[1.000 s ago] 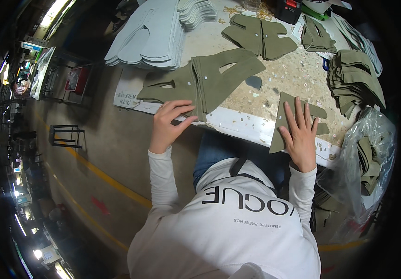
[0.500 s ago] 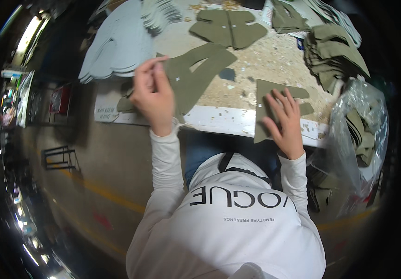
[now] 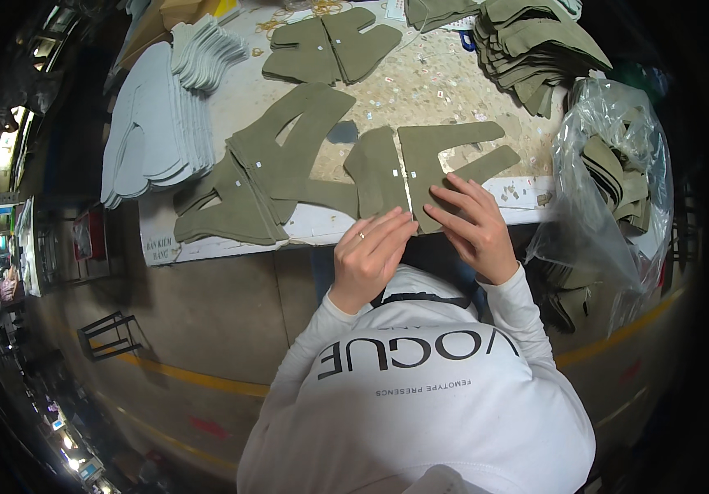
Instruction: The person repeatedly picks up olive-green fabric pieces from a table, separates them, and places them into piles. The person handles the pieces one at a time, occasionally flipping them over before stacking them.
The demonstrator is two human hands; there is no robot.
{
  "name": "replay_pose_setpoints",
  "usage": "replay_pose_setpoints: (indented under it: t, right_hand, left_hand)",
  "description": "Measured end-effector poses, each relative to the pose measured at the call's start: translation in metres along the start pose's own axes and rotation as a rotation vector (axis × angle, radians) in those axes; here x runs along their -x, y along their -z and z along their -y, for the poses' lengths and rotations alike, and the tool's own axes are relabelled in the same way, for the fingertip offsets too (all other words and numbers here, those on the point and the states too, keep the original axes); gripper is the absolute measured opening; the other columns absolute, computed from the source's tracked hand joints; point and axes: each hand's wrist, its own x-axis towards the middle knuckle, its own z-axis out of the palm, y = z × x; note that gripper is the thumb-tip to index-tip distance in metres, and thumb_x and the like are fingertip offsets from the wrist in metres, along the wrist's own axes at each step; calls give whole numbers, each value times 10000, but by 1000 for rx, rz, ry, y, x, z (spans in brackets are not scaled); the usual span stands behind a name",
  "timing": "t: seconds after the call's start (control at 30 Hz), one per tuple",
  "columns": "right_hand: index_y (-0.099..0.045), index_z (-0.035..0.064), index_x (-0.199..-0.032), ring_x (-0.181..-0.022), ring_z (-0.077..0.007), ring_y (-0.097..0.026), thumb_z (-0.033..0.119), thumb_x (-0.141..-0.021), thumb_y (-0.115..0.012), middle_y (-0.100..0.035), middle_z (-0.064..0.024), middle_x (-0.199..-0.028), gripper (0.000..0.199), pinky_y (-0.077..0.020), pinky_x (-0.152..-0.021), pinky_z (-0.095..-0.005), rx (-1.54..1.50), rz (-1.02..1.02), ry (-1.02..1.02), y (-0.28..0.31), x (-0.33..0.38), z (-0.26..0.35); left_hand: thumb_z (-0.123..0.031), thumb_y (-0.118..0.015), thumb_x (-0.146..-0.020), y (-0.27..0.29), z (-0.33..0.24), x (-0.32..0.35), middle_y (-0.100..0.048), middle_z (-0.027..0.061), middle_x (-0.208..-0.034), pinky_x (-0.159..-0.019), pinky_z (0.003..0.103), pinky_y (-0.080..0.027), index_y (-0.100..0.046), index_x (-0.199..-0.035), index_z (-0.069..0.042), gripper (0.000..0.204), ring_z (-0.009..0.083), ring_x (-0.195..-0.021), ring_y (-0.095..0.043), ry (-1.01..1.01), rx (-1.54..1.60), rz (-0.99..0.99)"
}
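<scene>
Two olive-green cut fabric pieces lie side by side at the table's front edge, a narrow gap between them. The left piece (image 3: 376, 160) is broad and rounded; the right piece (image 3: 424, 156) has two prongs pointing right. Each bears a small white sticker near the gap. My left hand (image 3: 371, 253), a ring on one finger, has its fingers stretched out together at the lower end of the gap. Over the lower part of the right piece, my right hand (image 3: 478, 226) is open with fingers spread. Whether the fingertips press on the fabric I cannot tell.
Olive cut pieces (image 3: 243, 185) lie in stacks to the left, with another pair (image 3: 305, 53) farther back. Pale grey pieces (image 3: 157, 123) are stacked at far left. An olive pile (image 3: 535, 37) sits back right, beside a clear plastic bag (image 3: 568, 140) hanging past the table's edge.
My left hand has come from the left stacks to the front centre. The rounded piece now lies left of the pronged one. My right hand stays over the pronged piece; the view has shifted.
</scene>
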Motion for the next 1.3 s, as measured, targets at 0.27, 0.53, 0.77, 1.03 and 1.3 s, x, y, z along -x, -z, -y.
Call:
replay_pose_setpoints:
  t: [0.27, 0.53, 0.77, 1.03, 1.3]
  right_hand:
    - [-681, 175, -1178, -1262, -294, -531, 61, -744, -735, -587, -75, -1322, 452, -408, -1054, -475, -10, -22, 4, -2, 10, 7]
    - [-703, 134, -1115, -1189, -297, -574, 34, -703, -743, -636, -67, -1229, 426, -450, -984, -448, -60, -102, 26, -9, 17, 8]
    - [-727, 63, -967, -929, -261, -640, -45, -697, -724, -690, -64, -991, 291, -498, -808, -372, -225, -334, -159, -16, 20, 21]
    - [-710, 10, -917, -839, -244, -651, -67, -739, -687, -688, -117, -906, 194, -506, -760, -307, -455, -284, -233, 2, 13, 24]
    - [-630, -11, -1195, -985, -143, -624, 51, -947, -566, -616, -97, -1177, 262, -504, -837, -262, -898, -188, -684, 16, 6, 16]
  left_hand:
    - [-77, -722, -808, 21, -5, -7, -679, 88, -1169, -881, 362, -512, -732, -1012, -87, 205, 252, -1113, -649, 13, -196, 74]
    - [-56, -659, -876, 68, 41, -24, -718, 99, -1032, -756, 321, -544, -717, -1003, -42, 141, 229, -912, -706, 229, -193, -334]
    - [-221, -430, -1052, 79, 23, -15, -694, 138, -737, -610, 229, -529, -580, -1114, -15, 263, 186, -687, -698, 720, 581, -71]
    - [-197, -575, -953, -10, 7, -75, -579, 196, -1200, -769, 280, -555, -380, -1446, -73, 544, 278, -955, -673, 394, 406, 318]
    - [-27, -649, -839, 11, 29, -82, -575, 178, -1163, -633, 275, -576, -543, -1348, -81, 522, 230, -949, -638, 202, 188, 89]
